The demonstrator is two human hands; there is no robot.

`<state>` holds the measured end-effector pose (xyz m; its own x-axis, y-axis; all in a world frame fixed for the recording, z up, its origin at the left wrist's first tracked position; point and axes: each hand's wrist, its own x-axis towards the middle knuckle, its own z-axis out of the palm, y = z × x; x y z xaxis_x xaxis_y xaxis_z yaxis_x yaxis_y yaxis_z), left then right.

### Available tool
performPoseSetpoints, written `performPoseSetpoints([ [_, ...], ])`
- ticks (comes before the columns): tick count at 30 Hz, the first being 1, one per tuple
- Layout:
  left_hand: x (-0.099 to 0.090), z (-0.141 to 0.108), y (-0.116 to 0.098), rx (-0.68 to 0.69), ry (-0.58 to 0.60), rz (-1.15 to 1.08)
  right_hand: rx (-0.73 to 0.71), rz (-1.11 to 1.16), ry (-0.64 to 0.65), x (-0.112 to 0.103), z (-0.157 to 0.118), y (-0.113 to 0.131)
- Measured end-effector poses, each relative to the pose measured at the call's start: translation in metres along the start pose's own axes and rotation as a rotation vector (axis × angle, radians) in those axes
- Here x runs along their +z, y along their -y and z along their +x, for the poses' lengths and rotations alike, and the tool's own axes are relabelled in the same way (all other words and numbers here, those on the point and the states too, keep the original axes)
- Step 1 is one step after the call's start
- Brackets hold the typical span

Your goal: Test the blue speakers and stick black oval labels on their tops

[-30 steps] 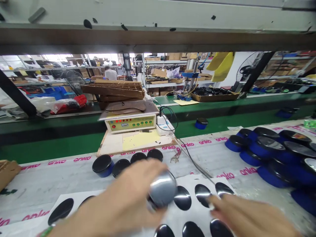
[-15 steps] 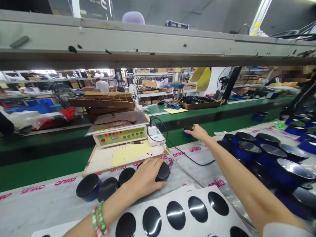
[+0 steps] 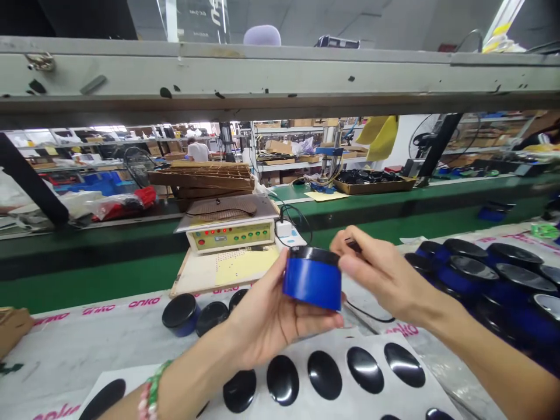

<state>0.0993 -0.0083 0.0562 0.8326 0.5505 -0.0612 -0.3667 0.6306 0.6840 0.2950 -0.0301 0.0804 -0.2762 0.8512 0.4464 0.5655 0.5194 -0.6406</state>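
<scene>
A short blue cylinder with a black top [image 3: 312, 286] sits tilted in my left hand [image 3: 271, 318], whose fingers cup it from below with the thumb against its left side. Close to the cylinder's right upper edge is my right hand [image 3: 385, 271], fingers bent around a small black piece [image 3: 352, 245]; what kind of piece cannot be made out. Under the hands lies a white sheet [image 3: 345, 402] with rows of glossy black discs [image 3: 324, 374]. Several more blue cylinders with black tops [image 3: 180, 315] stand left of my left hand.
Many blue black-topped cylinders [image 3: 476, 274] crowd the right side. Behind the hands are a control box [image 3: 231, 234] with lit buttons, a white power adapter [image 3: 284, 228] and a black cable [image 3: 371, 318]. A green conveyor belt [image 3: 144, 274] crosses behind; a grey beam [image 3: 306, 76] spans overhead.
My left hand has lifted from the row and turned palm up, now holding a blue cylinder. My right hand has come back from the belt toward the left hand. The view has shifted somewhat.
</scene>
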Motion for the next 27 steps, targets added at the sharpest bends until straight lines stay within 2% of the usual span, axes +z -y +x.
performPoseSetpoints([
  [3,-0.002,-0.025,0.001,0.137,-0.155,0.019,-0.161,-0.214,-0.055,0.009,-0.012,0.021],
  [5,-0.006,-0.036,0.002,0.187,-0.192,0.055,-0.304,-0.317,-0.054,0.017,-0.016,0.031],
  [9,-0.010,-0.047,0.002,0.297,-0.238,0.132,-0.523,-0.449,-0.159,0.035,-0.019,0.043],
  [14,-0.010,-0.054,0.003,0.341,-0.214,0.366,-0.594,-0.585,-0.230,0.042,-0.024,0.047],
  [20,-0.013,-0.062,0.009,0.555,-0.349,0.861,-0.598,-0.867,-0.196,0.046,-0.034,0.055],
  [22,-0.013,-0.065,0.010,0.626,-0.366,1.005,-0.586,-0.803,-0.205,0.050,-0.034,0.051],
  [24,-0.011,-0.070,0.009,0.726,-0.403,1.186,-0.523,-0.561,-0.211,0.056,-0.033,0.044],
  [27,-0.005,-0.075,0.007,0.897,-0.459,1.641,-0.364,-0.167,-0.142,0.069,-0.034,0.030],
])
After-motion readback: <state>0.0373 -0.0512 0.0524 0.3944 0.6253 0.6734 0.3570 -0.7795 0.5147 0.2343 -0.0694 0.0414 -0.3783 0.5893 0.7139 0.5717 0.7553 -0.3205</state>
